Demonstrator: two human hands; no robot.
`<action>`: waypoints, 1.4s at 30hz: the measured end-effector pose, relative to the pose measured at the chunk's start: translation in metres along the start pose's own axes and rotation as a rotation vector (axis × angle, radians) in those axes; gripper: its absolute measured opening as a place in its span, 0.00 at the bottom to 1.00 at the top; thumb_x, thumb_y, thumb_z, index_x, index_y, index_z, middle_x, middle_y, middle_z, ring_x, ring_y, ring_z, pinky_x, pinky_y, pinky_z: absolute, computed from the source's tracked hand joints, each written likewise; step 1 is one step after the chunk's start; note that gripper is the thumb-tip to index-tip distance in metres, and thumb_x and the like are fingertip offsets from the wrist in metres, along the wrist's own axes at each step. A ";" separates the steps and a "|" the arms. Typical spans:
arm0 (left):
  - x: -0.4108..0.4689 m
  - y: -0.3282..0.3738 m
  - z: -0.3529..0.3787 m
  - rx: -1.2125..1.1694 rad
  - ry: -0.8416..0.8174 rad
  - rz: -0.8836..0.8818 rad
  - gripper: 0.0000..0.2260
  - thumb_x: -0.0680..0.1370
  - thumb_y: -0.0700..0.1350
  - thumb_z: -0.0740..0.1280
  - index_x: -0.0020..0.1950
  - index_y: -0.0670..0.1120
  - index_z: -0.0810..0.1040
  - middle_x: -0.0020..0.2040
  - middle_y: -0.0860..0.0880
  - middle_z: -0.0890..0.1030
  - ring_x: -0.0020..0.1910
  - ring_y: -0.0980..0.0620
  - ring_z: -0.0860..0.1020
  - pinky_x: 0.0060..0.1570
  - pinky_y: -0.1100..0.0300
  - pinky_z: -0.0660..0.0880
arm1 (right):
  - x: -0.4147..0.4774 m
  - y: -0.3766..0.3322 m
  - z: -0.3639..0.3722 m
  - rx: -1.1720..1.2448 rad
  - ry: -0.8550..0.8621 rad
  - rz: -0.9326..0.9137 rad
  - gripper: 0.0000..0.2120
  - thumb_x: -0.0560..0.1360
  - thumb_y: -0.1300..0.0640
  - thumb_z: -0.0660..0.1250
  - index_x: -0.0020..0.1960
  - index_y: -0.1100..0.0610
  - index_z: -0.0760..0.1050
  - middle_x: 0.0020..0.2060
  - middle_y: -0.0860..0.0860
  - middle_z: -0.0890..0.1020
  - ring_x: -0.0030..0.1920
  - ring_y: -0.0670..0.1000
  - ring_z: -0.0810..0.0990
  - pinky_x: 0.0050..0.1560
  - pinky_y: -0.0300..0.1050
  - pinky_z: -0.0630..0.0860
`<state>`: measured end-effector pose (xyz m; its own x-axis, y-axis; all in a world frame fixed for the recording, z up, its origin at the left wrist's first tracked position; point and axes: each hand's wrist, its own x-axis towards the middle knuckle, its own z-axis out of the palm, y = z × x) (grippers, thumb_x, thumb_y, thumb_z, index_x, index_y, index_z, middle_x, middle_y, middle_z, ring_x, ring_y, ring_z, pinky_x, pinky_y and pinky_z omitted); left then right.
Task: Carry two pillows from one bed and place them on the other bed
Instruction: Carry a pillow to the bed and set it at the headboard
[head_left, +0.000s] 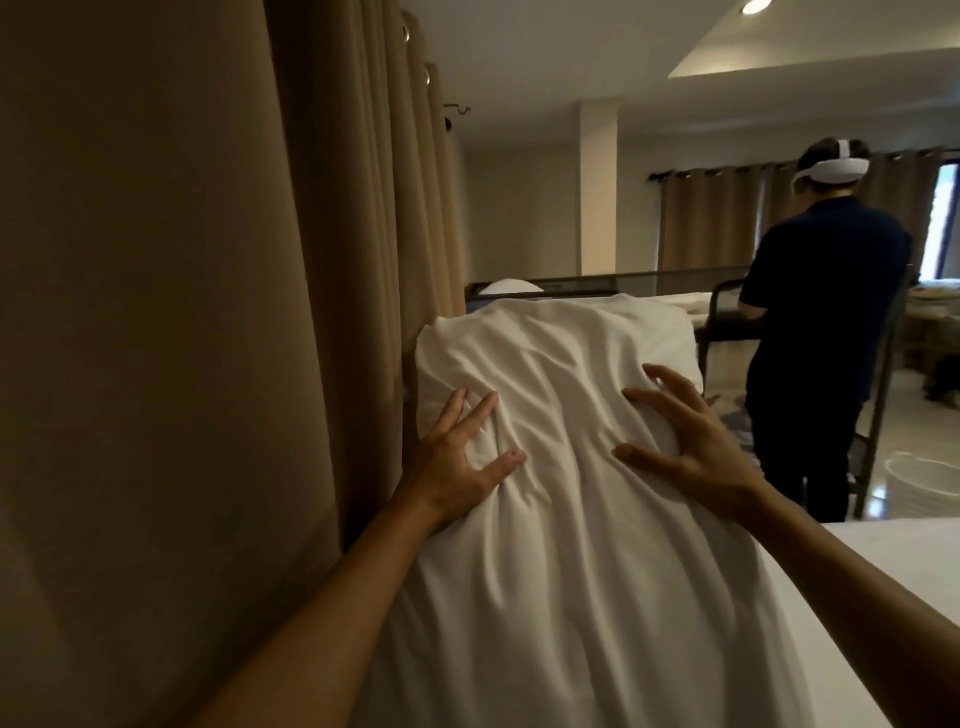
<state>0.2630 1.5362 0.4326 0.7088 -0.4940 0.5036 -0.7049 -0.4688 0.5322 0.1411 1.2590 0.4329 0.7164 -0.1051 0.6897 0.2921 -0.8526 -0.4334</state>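
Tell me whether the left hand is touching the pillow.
Touching. The head view shows the left hand spread on the pillow, fingers denting the fabric.

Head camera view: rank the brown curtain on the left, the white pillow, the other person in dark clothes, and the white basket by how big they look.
1. brown curtain, though nearness inflates it
2. white pillow, also near
3. person in dark clothes
4. white basket, partly cut off
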 end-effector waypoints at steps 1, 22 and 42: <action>0.012 -0.009 0.008 0.011 -0.002 -0.014 0.35 0.72 0.65 0.69 0.76 0.64 0.59 0.81 0.53 0.51 0.78 0.54 0.55 0.74 0.57 0.57 | 0.011 0.017 0.010 0.020 -0.005 -0.004 0.31 0.67 0.32 0.71 0.67 0.42 0.73 0.76 0.43 0.59 0.73 0.43 0.58 0.71 0.50 0.59; 0.119 -0.217 0.236 0.150 -0.121 -0.187 0.35 0.73 0.65 0.68 0.77 0.64 0.57 0.80 0.57 0.52 0.76 0.49 0.60 0.69 0.55 0.62 | 0.044 0.287 0.223 0.205 -0.152 0.183 0.31 0.66 0.37 0.73 0.66 0.46 0.76 0.75 0.40 0.61 0.69 0.38 0.62 0.65 0.34 0.60; 0.046 -0.383 0.415 0.033 -0.330 -0.330 0.36 0.71 0.67 0.67 0.77 0.63 0.61 0.80 0.55 0.54 0.78 0.50 0.55 0.74 0.50 0.61 | -0.099 0.418 0.385 0.194 -0.323 0.459 0.32 0.65 0.32 0.72 0.66 0.42 0.74 0.75 0.36 0.59 0.70 0.38 0.61 0.67 0.42 0.63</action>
<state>0.5543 1.3892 -0.0307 0.8524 -0.5188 0.0648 -0.4479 -0.6605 0.6027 0.4359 1.1101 -0.0394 0.9445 -0.2542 0.2083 -0.0049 -0.6445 -0.7646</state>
